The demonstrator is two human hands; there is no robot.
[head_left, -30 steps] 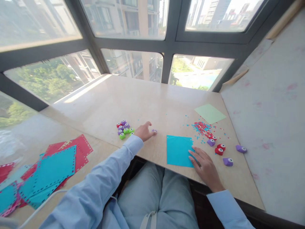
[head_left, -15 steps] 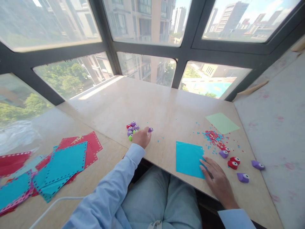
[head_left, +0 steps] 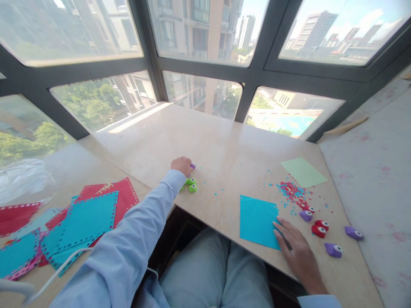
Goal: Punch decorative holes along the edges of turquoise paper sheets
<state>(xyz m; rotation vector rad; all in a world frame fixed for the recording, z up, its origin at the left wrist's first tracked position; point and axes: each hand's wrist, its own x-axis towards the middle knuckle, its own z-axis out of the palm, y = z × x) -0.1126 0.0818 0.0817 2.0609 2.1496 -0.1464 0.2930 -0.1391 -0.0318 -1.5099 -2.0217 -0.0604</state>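
My left hand is over the middle of the table, its fingers closed around a small purple craft hole punch with an eye on it. Close below that hand are several green craft punches, partly covered by my sleeve. Any other punches there are hidden behind my hand and forearm. On the right, a blue square of paper lies near the table's front edge, with a few small holes along its top. My right hand rests on the paper's right edge, fingers spread.
Red and blue confetti is scattered at the right, beside a pale green sheet. Red punches and purple punches stand nearer me. Punched blue sheets and red sheets pile up at the left, by a white cable.
My left hand has moved away from me and a little left with the purple punch. It now covers the red and purple punches seen before. My right hand stays on the paper.
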